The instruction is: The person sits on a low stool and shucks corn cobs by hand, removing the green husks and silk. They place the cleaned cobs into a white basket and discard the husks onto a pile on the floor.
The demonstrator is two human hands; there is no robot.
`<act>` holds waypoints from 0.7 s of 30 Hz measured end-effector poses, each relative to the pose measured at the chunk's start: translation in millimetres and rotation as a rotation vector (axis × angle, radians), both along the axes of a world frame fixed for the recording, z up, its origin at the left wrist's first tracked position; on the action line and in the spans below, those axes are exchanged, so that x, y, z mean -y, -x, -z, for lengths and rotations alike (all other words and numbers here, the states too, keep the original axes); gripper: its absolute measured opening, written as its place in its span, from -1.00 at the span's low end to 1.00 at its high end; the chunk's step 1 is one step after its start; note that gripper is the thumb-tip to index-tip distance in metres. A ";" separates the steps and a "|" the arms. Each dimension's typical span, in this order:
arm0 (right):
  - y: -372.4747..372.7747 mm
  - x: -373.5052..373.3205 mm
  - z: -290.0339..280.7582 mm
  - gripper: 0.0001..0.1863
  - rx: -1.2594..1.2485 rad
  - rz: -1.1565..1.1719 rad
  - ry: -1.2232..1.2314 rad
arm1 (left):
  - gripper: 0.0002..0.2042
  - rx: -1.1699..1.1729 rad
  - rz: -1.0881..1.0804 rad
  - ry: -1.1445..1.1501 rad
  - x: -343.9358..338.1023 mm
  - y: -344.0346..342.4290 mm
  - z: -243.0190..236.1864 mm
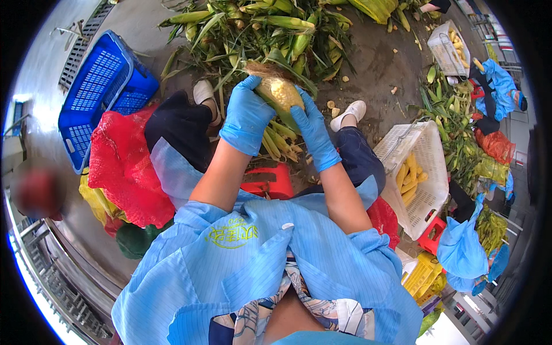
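Watching remotely, I see 1 part-husked cob [283, 93] raised above the floor [376, 69], my left hand [248, 115] clamped on its left side, my right hand [312, 127] on its right; both grips are closed around it. Beyond lies a leafy heap [287, 31]; left stands a blue crate [95, 112]; right, a white crate [428, 198] with bare cobs [409, 179].
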State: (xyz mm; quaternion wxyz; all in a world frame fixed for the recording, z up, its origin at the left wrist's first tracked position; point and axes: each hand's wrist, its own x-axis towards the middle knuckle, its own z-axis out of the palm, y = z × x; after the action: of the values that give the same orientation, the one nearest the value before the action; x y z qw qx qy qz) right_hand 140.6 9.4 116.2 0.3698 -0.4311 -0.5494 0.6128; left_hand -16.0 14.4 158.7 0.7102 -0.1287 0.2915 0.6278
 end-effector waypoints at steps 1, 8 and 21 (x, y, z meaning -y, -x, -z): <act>-3.1 -0.8 -5.3 -0.31 -0.080 -0.018 0.087 | -0.68 -0.035 0.009 0.004 1.9 -2.2 -3.8; 10.8 2.9 -2.1 -0.29 0.098 0.212 -0.304 | -0.66 0.094 -0.082 0.075 0.1 -16.8 32.0; -102.7 -81.3 55.7 -0.45 -0.712 0.559 0.447 | -0.62 -0.269 0.127 -0.242 23.4 -40.2 21.9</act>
State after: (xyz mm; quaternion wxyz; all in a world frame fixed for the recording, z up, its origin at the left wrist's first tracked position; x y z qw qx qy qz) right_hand 243.3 90.8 60.5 0.5827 -0.3947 -0.1081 0.7021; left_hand 24.2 -9.0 136.7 0.7133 0.0614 0.3139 0.6237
